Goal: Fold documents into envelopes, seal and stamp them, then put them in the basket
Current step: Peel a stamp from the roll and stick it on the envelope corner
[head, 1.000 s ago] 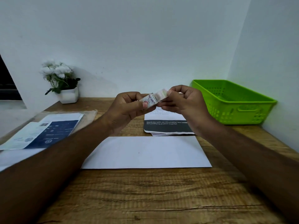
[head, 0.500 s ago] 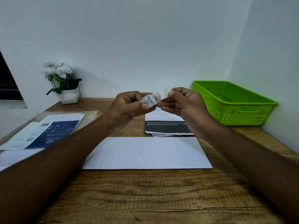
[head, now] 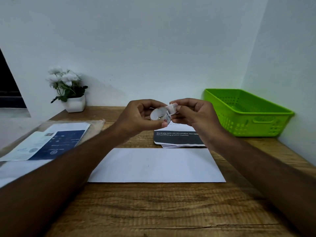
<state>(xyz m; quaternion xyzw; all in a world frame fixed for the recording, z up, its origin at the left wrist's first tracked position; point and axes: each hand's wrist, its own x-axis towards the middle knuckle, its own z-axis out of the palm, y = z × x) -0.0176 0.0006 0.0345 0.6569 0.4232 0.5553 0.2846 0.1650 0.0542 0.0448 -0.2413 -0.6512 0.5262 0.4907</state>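
**Roll of stamps (head: 159,114) held above the counter (head: 153,211)**

The wooden counter is sitting in a corner between two white walls (head: 153,48). The left hand (head: 140,117) is gripping the one roll of stamps and the right hand (head: 196,113) is pinching its loose end. One white envelope (head: 157,165) is lying flat beneath them, with one stack of documents (head: 177,139) just behind it. One green basket (head: 248,124) is standing at the right. One flowerpot (head: 75,104) and some papers (head: 51,142) are at the left.

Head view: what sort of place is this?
Probably a home or office work corner: a wooden desk against white walls, a white envelope and printed papers on it, a green basket and potted flowers.
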